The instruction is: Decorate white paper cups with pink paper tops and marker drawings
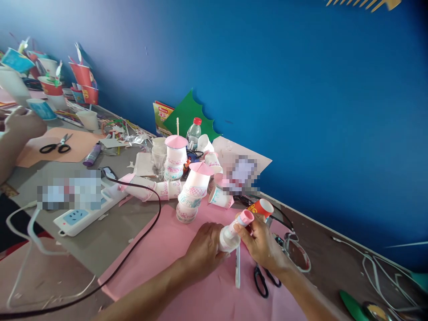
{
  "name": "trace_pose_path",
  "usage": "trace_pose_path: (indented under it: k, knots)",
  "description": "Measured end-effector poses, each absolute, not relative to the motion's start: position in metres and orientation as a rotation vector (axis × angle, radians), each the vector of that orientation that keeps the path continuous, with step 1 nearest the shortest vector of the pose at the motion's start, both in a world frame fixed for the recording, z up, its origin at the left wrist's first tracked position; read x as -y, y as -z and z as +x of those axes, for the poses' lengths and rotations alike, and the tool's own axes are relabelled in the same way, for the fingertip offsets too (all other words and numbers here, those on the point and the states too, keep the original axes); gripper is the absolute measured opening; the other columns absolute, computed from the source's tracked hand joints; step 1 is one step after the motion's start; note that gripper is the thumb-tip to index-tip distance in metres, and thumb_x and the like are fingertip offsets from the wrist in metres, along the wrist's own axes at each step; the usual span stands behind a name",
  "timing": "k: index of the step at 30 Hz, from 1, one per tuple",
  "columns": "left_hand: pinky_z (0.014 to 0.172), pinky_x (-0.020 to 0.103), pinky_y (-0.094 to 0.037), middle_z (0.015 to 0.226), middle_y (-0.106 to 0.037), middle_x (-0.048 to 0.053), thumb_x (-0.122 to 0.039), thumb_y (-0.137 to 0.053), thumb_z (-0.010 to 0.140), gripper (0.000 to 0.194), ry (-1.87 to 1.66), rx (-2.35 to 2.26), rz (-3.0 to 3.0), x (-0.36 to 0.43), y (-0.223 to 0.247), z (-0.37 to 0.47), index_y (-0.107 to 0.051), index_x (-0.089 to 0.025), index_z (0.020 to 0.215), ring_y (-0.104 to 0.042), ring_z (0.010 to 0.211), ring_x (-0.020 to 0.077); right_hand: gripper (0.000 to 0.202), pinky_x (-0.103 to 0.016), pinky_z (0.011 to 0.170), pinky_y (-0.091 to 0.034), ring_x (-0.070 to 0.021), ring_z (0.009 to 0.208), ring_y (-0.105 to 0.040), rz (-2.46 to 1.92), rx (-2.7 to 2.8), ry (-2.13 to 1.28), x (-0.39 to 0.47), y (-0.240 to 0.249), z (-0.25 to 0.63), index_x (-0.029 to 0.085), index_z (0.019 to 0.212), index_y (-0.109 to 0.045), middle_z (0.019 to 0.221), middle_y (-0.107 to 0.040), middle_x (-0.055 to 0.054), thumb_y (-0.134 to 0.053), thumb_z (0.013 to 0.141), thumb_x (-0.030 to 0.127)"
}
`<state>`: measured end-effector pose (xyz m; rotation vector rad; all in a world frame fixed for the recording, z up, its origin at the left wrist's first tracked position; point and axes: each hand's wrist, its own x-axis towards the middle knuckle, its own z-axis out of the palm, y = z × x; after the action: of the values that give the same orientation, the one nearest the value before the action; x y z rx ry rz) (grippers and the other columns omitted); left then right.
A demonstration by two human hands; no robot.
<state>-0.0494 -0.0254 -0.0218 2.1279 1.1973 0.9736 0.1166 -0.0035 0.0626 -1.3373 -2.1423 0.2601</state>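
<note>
A white paper cup (229, 240) is gripped by my left hand (204, 249), whose fingers wrap its left side. My right hand (262, 240) pinches a small pink and white paper tube (246, 218), which leans over the cup's top. Where the tube meets the cup is partly unclear. Below the cup a white pen (237, 267) lies on the pink paper sheet (157, 254). Black-handled scissors (261, 281) rest to the right, under my right wrist. Behind my right hand is a red cup (263, 207). A stacked-cup tower with a pink cone top (195, 187) stands behind my left hand.
A second tower (175, 156) stands further back, near a red-capped bottle (194, 131). A black cable (157, 214) curves past the white power strip (83, 214). At the far left, another person's hand (25, 122) is near scissors (62, 145) on orange paper. Tape (299, 254) lies right.
</note>
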Motion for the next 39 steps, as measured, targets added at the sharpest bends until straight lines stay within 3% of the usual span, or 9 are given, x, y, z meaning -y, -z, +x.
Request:
trace_pose_path:
  k: [4,10,17,23,29,34,39]
  knots:
    - [0.077,0.04,-0.046,0.093,-0.064,0.01,-0.02,-0.055,0.079,0.021,-0.967,-1.197,2.128,0.025,0.021,-0.049,-0.056,-0.014,0.099,-0.058,0.086,0.0258,0.029,-0.037,0.06,-0.049,-0.0233,0.067,-0.055,-1.319,2.153,-0.16,0.002,-0.056,0.112,0.023,0.074,-0.054,0.066,-0.059,-0.006,-0.047,0.092,0.044]
    - [0.08,0.042,-0.046,0.095,-0.064,0.011,-0.02,-0.056,0.078,0.023,-0.941,-1.198,2.112,0.024,0.02,-0.05,-0.055,-0.014,0.1,-0.058,0.089,0.0273,0.027,-0.038,0.06,-0.048,-0.0245,0.069,-0.053,-1.261,2.081,-0.077,-0.002,-0.052,0.102,0.025,0.077,-0.053,0.068,-0.058,-0.006,-0.048,0.092,0.047]
    - [0.08,0.043,-0.046,0.096,-0.063,0.013,-0.021,-0.056,0.079,0.026,-0.95,-1.203,2.146,0.025,0.021,-0.049,-0.055,-0.012,0.104,-0.057,0.09,0.0281,0.026,-0.046,0.077,-0.049,-0.0286,0.089,-0.055,-1.349,1.979,-0.054,-0.006,-0.063,0.119,0.021,0.089,-0.059,0.086,-0.064,-0.011,-0.047,0.094,0.043]
    - [0.078,0.041,-0.046,0.095,-0.063,0.012,-0.02,-0.054,0.08,0.023,-0.951,-1.206,2.147,0.025,0.021,-0.05,-0.056,-0.013,0.101,-0.058,0.088,0.0272,0.03,-0.038,0.063,-0.049,-0.0237,0.072,-0.054,-1.366,2.095,-0.116,0.005,-0.06,0.108,0.023,0.079,-0.055,0.072,-0.059,-0.007,-0.045,0.093,0.047]
    - [0.078,0.042,-0.046,0.098,-0.064,0.014,-0.021,-0.055,0.08,0.026,-0.974,-1.188,2.151,0.024,0.023,-0.05,-0.054,-0.013,0.105,-0.058,0.089,0.0277,0.031,-0.041,0.068,-0.042,-0.0195,0.058,-0.05,-1.251,2.173,0.1,-0.007,-0.056,0.1,0.024,0.071,-0.049,0.059,-0.053,-0.001,-0.043,0.096,0.042]
    - [0.079,0.044,-0.047,0.098,-0.063,0.013,-0.02,-0.053,0.081,0.026,-0.98,-1.199,2.177,0.025,0.022,-0.05,-0.055,-0.013,0.106,-0.057,0.09,0.028,0.026,-0.045,0.079,-0.042,-0.0243,0.073,-0.058,-1.329,2.01,0.086,-0.014,-0.06,0.118,0.021,0.08,-0.057,0.072,-0.064,-0.006,-0.047,0.094,0.041]
    - [0.08,0.043,-0.047,0.096,-0.063,0.013,-0.021,-0.056,0.079,0.026,-0.916,-1.231,2.133,0.025,0.02,-0.049,-0.056,-0.012,0.103,-0.058,0.089,0.028,0.026,-0.041,0.069,-0.049,-0.0274,0.081,-0.057,-1.389,1.964,-0.153,0.0,-0.06,0.117,0.022,0.083,-0.058,0.081,-0.064,-0.01,-0.05,0.091,0.045]
